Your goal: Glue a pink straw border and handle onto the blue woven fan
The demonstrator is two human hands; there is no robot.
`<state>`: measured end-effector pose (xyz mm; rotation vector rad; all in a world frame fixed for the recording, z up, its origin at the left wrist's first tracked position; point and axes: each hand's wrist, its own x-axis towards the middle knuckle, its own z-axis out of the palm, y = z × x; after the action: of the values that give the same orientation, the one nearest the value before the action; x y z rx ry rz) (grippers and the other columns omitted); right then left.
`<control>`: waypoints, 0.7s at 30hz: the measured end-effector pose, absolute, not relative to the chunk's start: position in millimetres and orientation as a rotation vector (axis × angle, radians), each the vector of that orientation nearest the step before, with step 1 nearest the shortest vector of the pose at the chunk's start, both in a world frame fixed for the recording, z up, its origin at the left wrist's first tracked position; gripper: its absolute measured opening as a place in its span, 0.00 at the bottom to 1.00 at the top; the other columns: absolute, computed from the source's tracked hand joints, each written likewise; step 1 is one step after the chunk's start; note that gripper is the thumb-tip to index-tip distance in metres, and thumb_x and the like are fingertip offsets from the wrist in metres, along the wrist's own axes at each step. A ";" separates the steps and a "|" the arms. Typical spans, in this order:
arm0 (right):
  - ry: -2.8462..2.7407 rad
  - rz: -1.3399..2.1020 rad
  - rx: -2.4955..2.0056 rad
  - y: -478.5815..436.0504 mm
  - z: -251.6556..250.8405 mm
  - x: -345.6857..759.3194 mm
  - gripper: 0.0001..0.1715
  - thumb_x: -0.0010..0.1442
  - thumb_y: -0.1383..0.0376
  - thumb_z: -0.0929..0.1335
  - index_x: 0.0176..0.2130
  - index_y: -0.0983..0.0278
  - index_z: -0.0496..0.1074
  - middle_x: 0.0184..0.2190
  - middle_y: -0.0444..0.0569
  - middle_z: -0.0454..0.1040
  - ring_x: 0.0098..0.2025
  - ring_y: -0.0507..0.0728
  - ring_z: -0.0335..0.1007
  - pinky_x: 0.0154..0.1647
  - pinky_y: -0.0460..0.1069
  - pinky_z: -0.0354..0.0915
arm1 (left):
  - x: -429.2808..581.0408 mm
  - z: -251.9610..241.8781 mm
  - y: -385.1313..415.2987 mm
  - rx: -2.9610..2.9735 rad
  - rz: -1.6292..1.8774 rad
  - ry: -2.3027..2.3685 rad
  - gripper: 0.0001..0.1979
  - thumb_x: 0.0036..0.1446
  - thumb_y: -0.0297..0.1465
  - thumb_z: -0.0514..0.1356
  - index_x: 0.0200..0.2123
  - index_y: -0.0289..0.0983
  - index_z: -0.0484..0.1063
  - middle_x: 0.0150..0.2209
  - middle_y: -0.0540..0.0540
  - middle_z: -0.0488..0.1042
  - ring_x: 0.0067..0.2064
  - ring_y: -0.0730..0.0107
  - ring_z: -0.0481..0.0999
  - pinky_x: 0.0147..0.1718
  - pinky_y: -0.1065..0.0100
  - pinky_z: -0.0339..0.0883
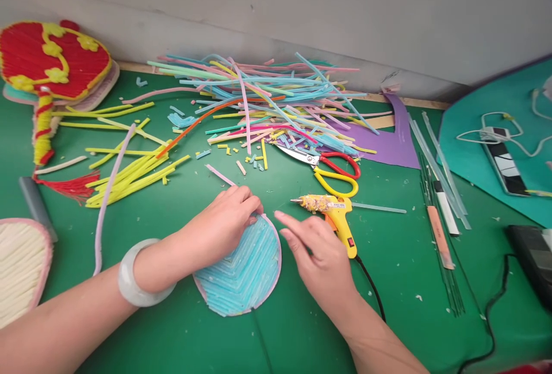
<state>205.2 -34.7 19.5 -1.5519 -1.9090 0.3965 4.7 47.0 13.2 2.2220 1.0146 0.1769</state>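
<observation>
A round fan panel (pixel 245 270) of light-blue pipe cleaners lies on the green table, with pink edging along much of its rim. My left hand (pixel 228 213), a pale bangle on its wrist, is closed at the top of the rim. From behind its fingers sticks out the loose end of a pink pipe cleaner (pixel 219 175); the grip itself is partly hidden. Just right of the panel, my right hand (pixel 321 250) has its index finger stretched out and holds nothing visible. Beyond it lies a yellow glue gun (pixel 340 213) with a glue stick in its back.
Scissors (pixel 330 168) lie beside a heap of colored pipe cleaners (pixel 267 95). Yellow pipe cleaners (pixel 138 178) and a red fan (pixel 52 60) are left. Glue sticks (pixel 444 167), thin wires (pixel 446 287) and a phone (pixel 502 161) lie right. A black cord (pixel 373 285) trails from the glue gun.
</observation>
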 end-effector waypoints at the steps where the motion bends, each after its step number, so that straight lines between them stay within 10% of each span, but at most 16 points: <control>1: -1.798 0.402 -1.575 -33.3 21.0 206.7 0.13 0.66 0.67 0.68 0.50 0.60 0.75 0.31 0.44 0.71 0.33 0.51 0.67 0.34 0.48 0.63 | 4.7 13.3 47.1 2.220 0.178 1.011 0.07 0.66 0.24 0.51 0.41 0.38 0.68 0.42 0.45 0.68 0.45 0.60 0.66 0.44 0.57 0.65; 7: -1.364 0.407 -1.643 -30.5 24.5 211.3 0.04 0.60 0.66 0.72 0.34 0.59 0.73 0.32 0.41 0.77 0.35 0.52 0.73 0.37 0.49 0.69 | 4.4 14.7 48.6 2.209 0.161 1.014 0.07 0.66 0.27 0.51 0.42 0.39 0.69 0.42 0.45 0.68 0.47 0.59 0.67 0.46 0.57 0.65; 21: -1.028 0.071 -1.479 -50.1 69.8 223.2 0.06 0.54 0.62 0.76 0.30 0.62 0.78 0.26 0.42 0.78 0.28 0.53 0.76 0.31 0.50 0.71 | 4.3 15.1 51.6 2.276 0.165 0.987 0.06 0.63 0.28 0.53 0.40 0.38 0.69 0.43 0.43 0.68 0.48 0.57 0.68 0.47 0.56 0.65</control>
<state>223.2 -50.1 69.8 -1.4790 -1.0281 0.0706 4.3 51.6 15.1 2.2762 0.9866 0.1654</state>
